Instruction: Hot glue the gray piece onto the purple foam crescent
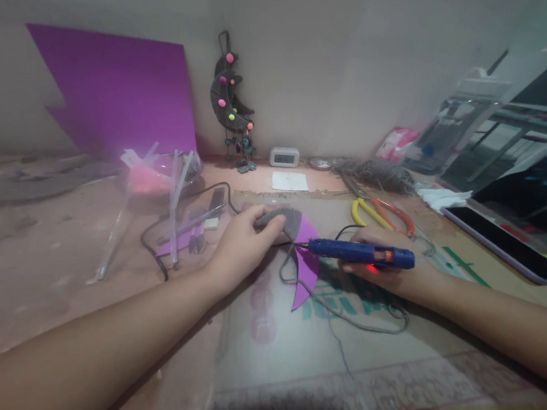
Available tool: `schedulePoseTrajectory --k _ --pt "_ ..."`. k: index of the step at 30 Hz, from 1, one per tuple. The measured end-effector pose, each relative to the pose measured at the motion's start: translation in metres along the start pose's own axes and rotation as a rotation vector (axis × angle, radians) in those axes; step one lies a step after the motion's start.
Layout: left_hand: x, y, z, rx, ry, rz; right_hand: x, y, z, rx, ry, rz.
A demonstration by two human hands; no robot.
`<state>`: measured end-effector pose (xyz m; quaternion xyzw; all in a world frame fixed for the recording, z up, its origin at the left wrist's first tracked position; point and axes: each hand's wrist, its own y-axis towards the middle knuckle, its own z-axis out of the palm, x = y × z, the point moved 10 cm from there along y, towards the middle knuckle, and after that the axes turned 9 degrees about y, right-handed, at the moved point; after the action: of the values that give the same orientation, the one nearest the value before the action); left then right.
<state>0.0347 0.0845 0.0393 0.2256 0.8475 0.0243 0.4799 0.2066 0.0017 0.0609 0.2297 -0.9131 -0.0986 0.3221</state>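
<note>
My left hand (250,238) pinches the upper end of a purple crescent cutout (307,271), whose top part is wrapped in grey yarn (283,224). The lower half of the crescent is bare purple and tapers to a point. In my right hand (385,251) is a blue hot glue gun (360,252), with a red light glowing underneath. Its nozzle tip lies at the crescent's inner side, just below the wrapped part; whether it touches cannot be told. A loose length of grey yarn (354,325) trails from the crescent across the printed board.
Pliers with yellow and orange handles (380,212) lie beyond my right hand, and a phone (508,245) lies at the right. Glue sticks (175,204) and a plastic bag (148,174) stand left. A decorated moon hanging (229,100) and purple sheet (126,83) are at the wall.
</note>
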Motion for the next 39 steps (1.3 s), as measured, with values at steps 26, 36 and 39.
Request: schedulePoseTrajectory --k 26,36,39 --pt "0.001 0.000 0.003 0.028 -0.043 -0.001 -0.006 -0.002 -0.009 -0.058 -0.101 0.023" --pt "-0.002 0.001 0.004 0.043 -0.067 0.004 -0.010 -0.002 -0.013 -0.076 -0.126 0.022" --pt "-0.002 0.001 0.005 0.053 -0.087 0.013 -0.007 -0.002 -0.015 -0.082 -0.145 0.002"
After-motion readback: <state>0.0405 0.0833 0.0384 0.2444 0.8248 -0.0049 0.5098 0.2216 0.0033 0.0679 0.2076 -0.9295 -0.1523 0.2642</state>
